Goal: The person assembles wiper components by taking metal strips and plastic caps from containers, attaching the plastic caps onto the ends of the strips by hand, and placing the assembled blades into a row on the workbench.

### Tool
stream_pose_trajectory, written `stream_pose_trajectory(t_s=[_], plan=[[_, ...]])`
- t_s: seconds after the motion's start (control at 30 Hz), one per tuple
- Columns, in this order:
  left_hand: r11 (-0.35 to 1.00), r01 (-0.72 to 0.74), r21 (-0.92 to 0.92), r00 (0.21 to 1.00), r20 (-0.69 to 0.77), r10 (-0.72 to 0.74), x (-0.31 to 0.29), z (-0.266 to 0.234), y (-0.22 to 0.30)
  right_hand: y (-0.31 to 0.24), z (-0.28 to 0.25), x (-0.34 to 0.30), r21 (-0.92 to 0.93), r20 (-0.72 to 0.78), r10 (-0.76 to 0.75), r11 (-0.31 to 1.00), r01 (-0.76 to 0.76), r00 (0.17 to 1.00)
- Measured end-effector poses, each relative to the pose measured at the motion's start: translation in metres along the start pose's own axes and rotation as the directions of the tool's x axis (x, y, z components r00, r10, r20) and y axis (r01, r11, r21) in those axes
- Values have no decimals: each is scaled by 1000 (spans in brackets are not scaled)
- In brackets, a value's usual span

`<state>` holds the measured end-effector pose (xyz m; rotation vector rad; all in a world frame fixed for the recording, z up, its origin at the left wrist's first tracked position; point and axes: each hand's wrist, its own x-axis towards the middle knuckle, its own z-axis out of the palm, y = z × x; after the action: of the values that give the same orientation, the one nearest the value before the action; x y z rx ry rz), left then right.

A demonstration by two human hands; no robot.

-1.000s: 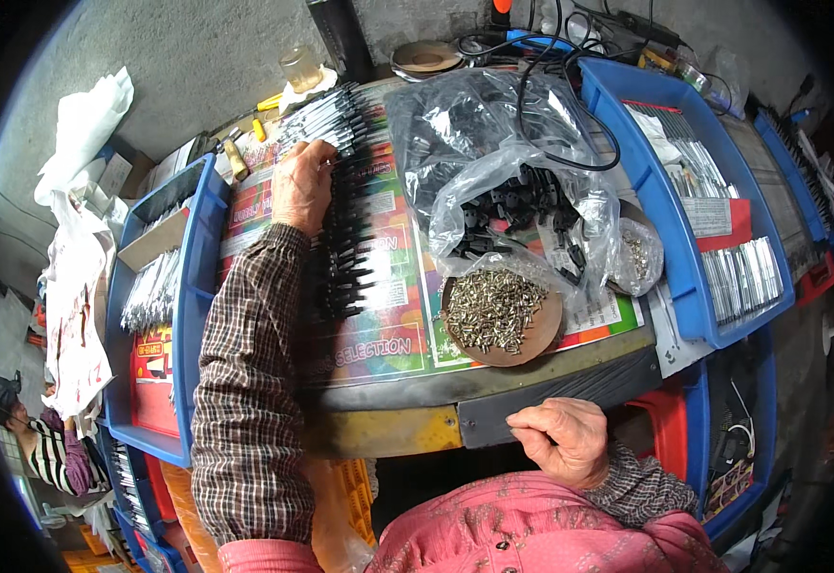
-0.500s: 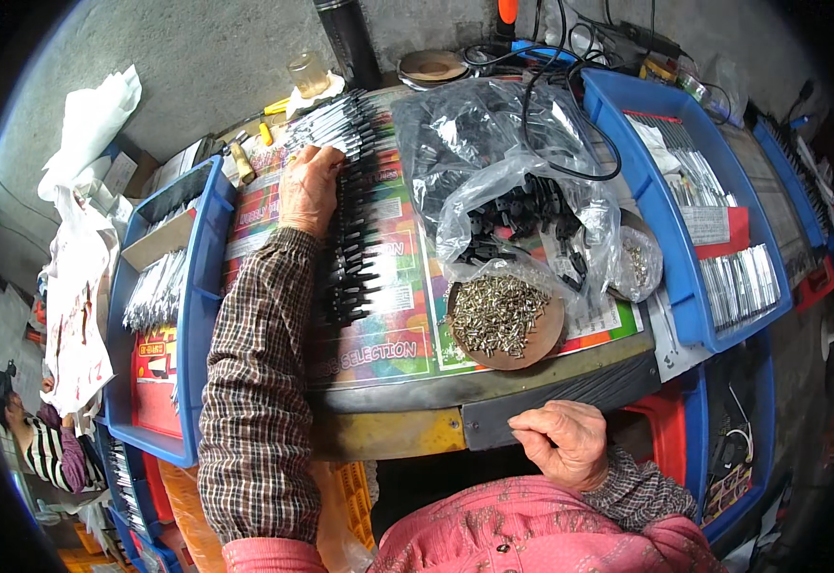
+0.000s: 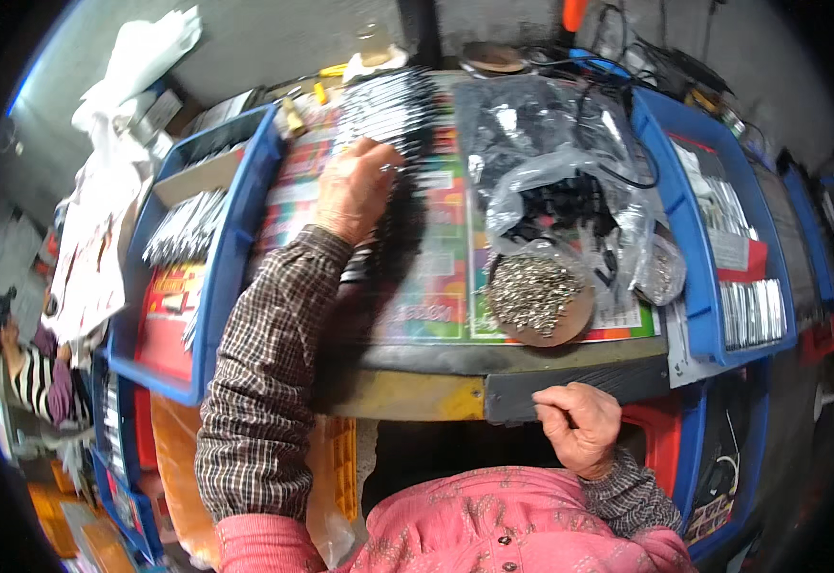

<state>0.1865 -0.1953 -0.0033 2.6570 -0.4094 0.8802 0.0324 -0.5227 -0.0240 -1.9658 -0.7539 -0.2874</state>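
Note:
My left hand (image 3: 355, 193) reaches over a row of thin silver-and-black pieces (image 3: 388, 105) laid side by side on the table. Its fingers are curled down at the row's edge, and what they grip is hidden and blurred. More black ends of the row run toward me in the shadow below that hand. Just off the table's front edge, my right hand (image 3: 579, 427) is held closed, thumb against the curled fingers; whatever may be inside does not show. Nearest it on the table is a round dish of small brass-coloured metal pins (image 3: 536, 294).
An open plastic bag of black parts (image 3: 565, 208) lies behind the dish. Blue bins (image 3: 235, 267) with silver pieces stand at the left, and another blue bin (image 3: 713, 325) at the right. Black cables (image 3: 660, 177) hang at the back right. A person (image 3: 35, 368) sits far left.
The whole view has shifted, moving the table rightward in the picture. My left hand has come nearer me along the row. My right hand stays closed by the table edge.

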Motion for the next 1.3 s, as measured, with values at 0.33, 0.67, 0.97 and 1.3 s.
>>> stream_pose_trajectory(t_s=[0.33,0.67,0.97,1.3], plan=[[987,-48,156,999,25,44,-78,-85,42,6,5,-13,10,-37,56,998,-56,998],[817,339,467,925,-9,-379,-133,-185,-54,6,9,-13,34,-64,96,995,-94,993],[724,362,587,810,187,-556,-179,-174,-109,6,13,-14,15,-65,124,992,-124,990],[682,430,592,662,308,-684,-184,-168,-154,-8,0,-8,-78,2,57,995,-56,998]])
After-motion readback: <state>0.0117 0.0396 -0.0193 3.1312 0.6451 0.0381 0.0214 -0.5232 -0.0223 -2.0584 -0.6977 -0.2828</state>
